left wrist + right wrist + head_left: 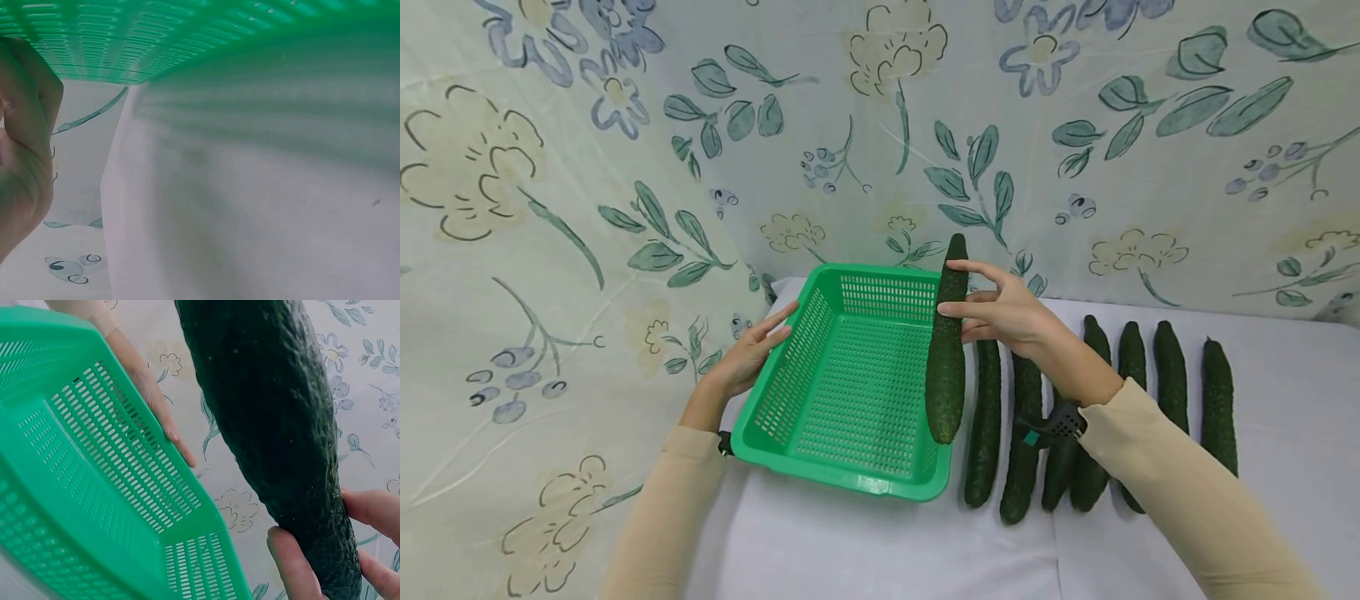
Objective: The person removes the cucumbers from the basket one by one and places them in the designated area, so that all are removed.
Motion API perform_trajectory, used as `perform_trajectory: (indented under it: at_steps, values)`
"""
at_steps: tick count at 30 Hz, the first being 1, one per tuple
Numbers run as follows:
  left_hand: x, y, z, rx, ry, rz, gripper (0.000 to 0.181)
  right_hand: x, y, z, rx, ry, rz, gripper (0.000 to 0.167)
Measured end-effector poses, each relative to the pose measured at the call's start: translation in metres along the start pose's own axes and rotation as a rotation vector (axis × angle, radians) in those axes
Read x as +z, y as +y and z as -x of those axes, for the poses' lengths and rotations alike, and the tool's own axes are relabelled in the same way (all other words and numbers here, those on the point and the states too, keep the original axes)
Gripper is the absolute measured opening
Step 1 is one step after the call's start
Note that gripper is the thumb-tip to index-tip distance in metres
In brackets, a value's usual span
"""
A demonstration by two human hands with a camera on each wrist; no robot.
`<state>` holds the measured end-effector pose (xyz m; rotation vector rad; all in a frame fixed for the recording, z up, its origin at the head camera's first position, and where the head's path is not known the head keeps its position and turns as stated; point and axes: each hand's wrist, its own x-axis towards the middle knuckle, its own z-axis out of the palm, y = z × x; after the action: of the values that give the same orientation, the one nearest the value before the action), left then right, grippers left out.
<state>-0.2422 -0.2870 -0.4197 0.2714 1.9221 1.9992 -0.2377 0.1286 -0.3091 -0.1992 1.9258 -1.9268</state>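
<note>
In the head view, my right hand (1003,310) holds a dark green cucumber (946,379) near its narrow upper end. The cucumber is over the right rim of a green plastic basket (842,481), its thick end pointing toward me. Up close in the right wrist view, thumb and fingers pinch the cucumber (269,406) from both sides. My left hand (747,354) touches the basket's left side, with index finger and thumb extended at the rim. Part of that hand (25,137) shows beside the basket's slotted wall (156,37) in the left wrist view. Nothing lies inside the basket.
To the right of the basket, several cucumbers (983,425) lie in a row on the white cloth (880,554); my right forearm partly covers them. One cucumber (1218,400) lies apart at the far right. A floral-patterned curtain (880,150) hangs behind the table.
</note>
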Motion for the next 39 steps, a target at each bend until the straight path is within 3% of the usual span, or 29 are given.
perform_trajectory:
  at_steps: [39]
  values:
    - [0.000, 0.000, 0.000, -0.001, -0.009, 0.008, 0.054, -0.087, 0.031, 0.043, -0.059, 0.063, 0.032, 0.077]
